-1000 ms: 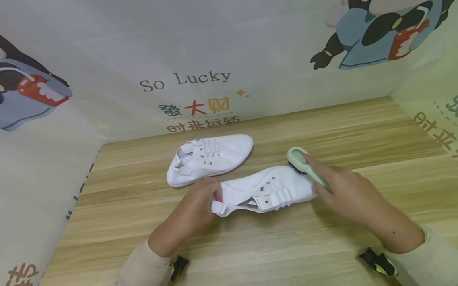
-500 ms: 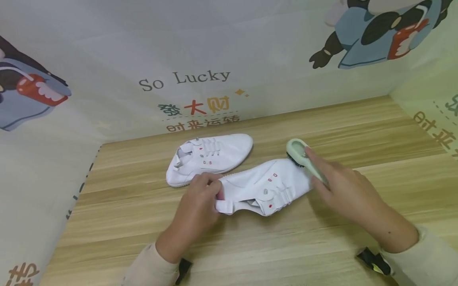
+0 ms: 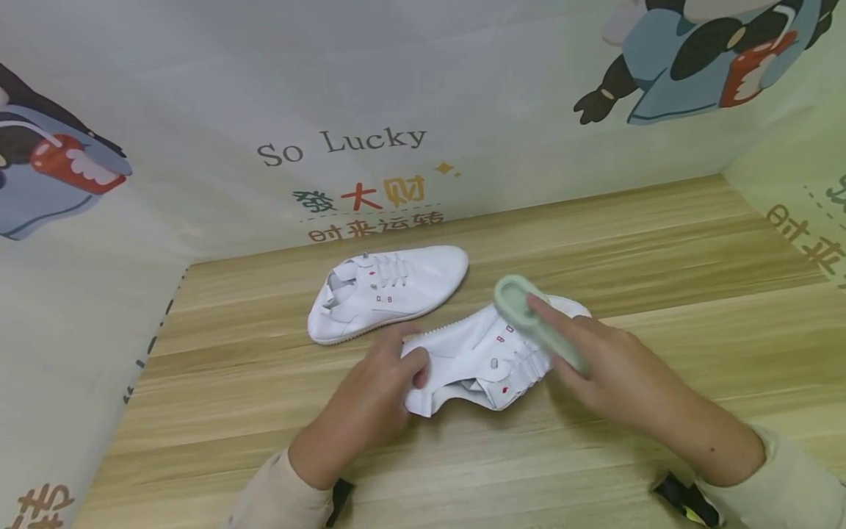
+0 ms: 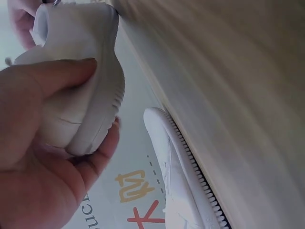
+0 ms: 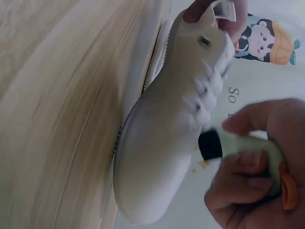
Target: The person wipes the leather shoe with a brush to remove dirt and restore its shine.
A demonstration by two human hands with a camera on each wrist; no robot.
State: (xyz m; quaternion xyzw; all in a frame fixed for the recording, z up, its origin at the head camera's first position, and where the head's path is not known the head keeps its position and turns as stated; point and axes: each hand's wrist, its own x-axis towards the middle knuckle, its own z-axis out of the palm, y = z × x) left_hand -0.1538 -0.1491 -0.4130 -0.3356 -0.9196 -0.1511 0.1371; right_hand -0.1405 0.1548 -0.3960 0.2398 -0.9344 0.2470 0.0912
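My left hand (image 3: 377, 382) grips a white lace-up shoe (image 3: 456, 353) by its heel, thumb on the upper and fingers under the sole in the left wrist view. The shoe is tilted, its opening toward me and its toe pointing right. A pale green brush (image 3: 518, 297) is in my right hand (image 3: 621, 367), index finger laid along its back. In the head view the brush overlaps the shoe's upper near the laces. From the right wrist, its black bristles (image 5: 210, 144) show beside the laces, and an orange part (image 5: 288, 187) sits at the handle's end.
A second white shoe (image 3: 410, 283) lies on the wood-patterned table (image 3: 264, 455) behind my left hand, toe to the right. Printed walls (image 3: 515, 147) stand behind and at both sides of the table.
The brush has moved left from the toe to nearer the laces. The held shoe has turned, its heel coming lower toward me, and my left thumb now lies over the heel's side.
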